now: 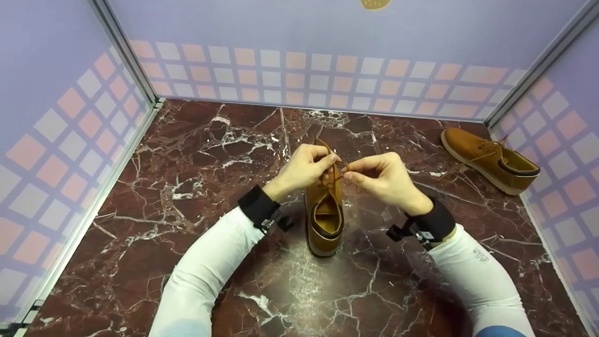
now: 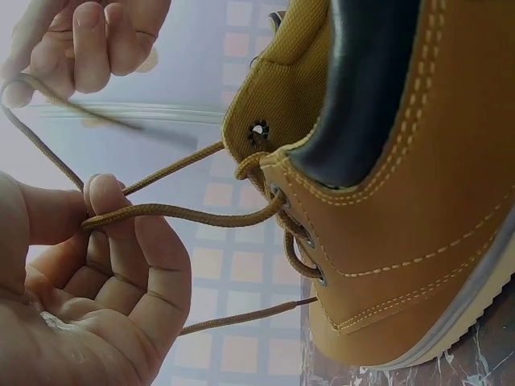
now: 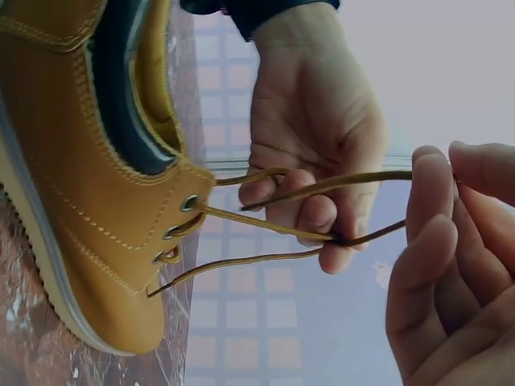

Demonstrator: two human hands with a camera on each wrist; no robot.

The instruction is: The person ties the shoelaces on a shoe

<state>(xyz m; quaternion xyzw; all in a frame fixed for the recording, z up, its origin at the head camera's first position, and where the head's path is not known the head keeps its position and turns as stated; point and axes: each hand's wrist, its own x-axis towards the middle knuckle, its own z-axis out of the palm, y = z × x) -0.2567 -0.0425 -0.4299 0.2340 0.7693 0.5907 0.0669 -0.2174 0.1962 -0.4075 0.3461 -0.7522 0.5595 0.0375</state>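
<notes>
A tan lace-up shoe (image 1: 325,244) stands upright on the floor, toe pointing away from me. Over its front, my left hand (image 1: 302,171) pinches the brown shoelace (image 2: 193,213) between thumb and fingers, where strands meet. Both strands run taut or slightly slack from the eyelets to that pinch. To its right, my right hand (image 1: 383,180) holds another stretch of lace (image 3: 374,175) between thumb and index finger. A free lace tip dangles from the right hand in both wrist views. The exact crossing of strands is partly hidden by the left fingertips.
A second tan shoe (image 1: 477,152) lies at the right near the wall, its laces loose. The dark red marbled surface (image 1: 210,159) is enclosed by lilac panels (image 1: 309,70) with pink and white squares at the back and both sides.
</notes>
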